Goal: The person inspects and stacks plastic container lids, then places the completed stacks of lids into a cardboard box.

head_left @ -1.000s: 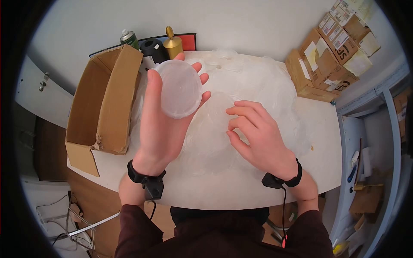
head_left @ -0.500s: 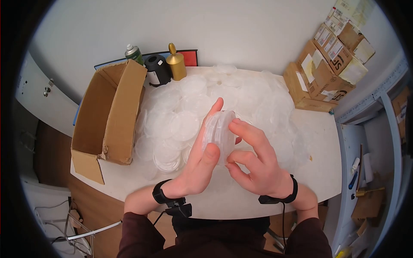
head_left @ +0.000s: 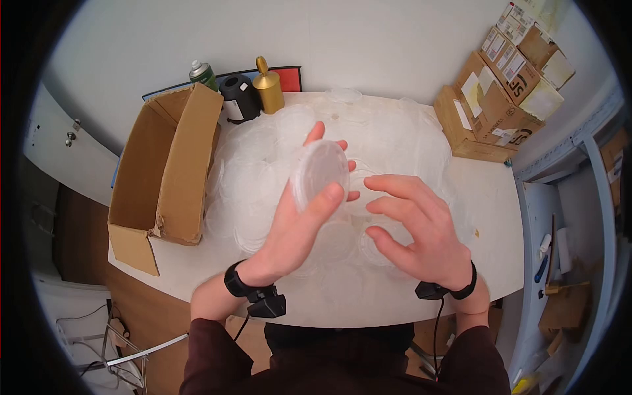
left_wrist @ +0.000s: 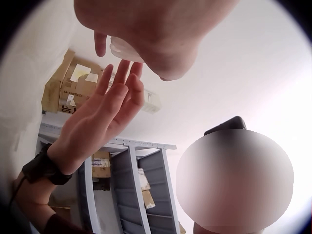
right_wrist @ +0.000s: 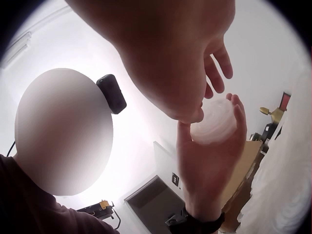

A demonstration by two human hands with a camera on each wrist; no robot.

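Observation:
My left hand (head_left: 291,229) grips a short stack of clear round plastic lids (head_left: 324,172) above the middle of the table. Its thumb lies along the near rim, and the other fingers reach behind the stack. In the right wrist view the lids (right_wrist: 214,122) sit between the thumb and fingers of that hand. To the right of the stack, apart from it, my right hand (head_left: 421,230) hovers with loosely bent fingers and nothing in them. Below both hands a wide heap of similar translucent lids (head_left: 253,164) covers much of the table.
An open cardboard box (head_left: 187,171) stands at the table's left edge. Behind it are a spray can (head_left: 204,76), a black cylinder (head_left: 240,99) and a gold container (head_left: 268,91). Stacked cartons (head_left: 490,108) occupy the back right corner, with a shelf rack (head_left: 589,197) beyond the table's right edge.
First the lid stack faced up in my left hand; then it turned on edge towards my right hand, whose fingers met it. Now the right hand has drawn back, and the stack tilts upward again.

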